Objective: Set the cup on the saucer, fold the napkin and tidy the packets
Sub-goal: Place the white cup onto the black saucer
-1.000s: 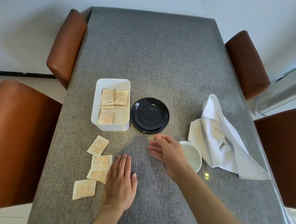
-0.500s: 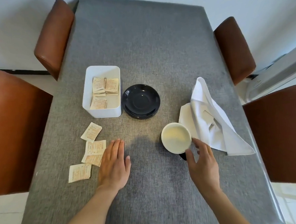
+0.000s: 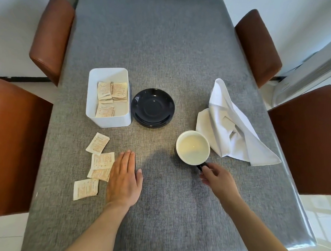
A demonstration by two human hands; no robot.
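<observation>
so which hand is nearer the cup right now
The right hand: its fingers are at the dark handle of the cup. The left hand lies flat on the table, off to the cup's left, beside the loose packets.

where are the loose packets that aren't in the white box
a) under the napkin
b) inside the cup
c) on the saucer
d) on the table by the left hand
d: four loose packets lie on the table beside the left hand, in front of the white box.
</observation>
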